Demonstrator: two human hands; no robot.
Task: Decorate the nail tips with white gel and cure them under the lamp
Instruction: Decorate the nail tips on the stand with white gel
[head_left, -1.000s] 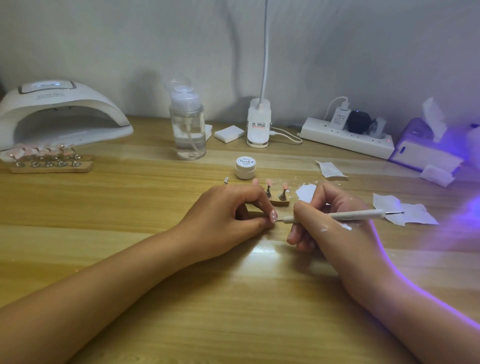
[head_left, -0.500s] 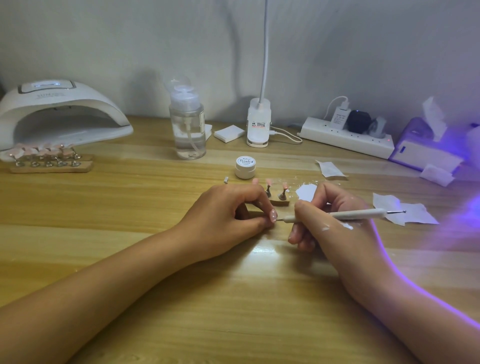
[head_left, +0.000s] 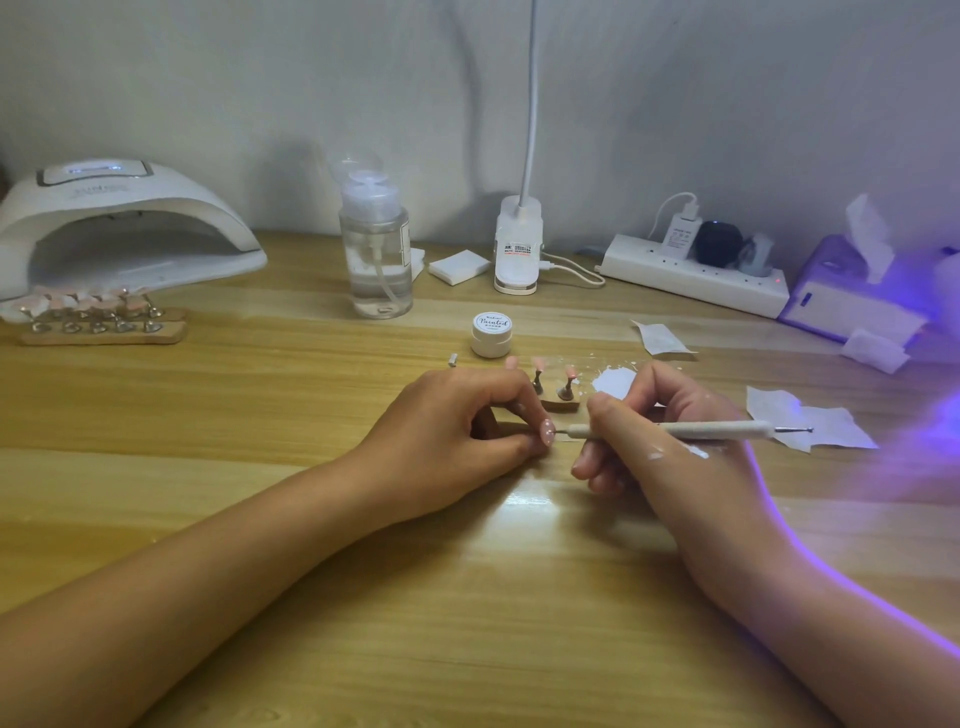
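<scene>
1. Nail tip (head_left: 547, 431) pinched in left hand (head_left: 457, 428), middle of desk (head_left: 234, 415), wrist resting down for steadiness.
2. Right hand (head_left: 649, 447) grips dotting pen (head_left: 675, 429) pencil-style, ball end at the tip: fine control.
3. Lamp (head_left: 119, 228) far left.

We log, along the back of the wooden table (head_left: 208, 415): a pump bottle (head_left: 376, 260) part full of clear liquid, a white cotton pad (head_left: 459, 266) just right of it, then a gooseneck lamp base (head_left: 518, 249), a loaded power strip (head_left: 691, 278), and a purple tissue box (head_left: 852, 299).
</scene>
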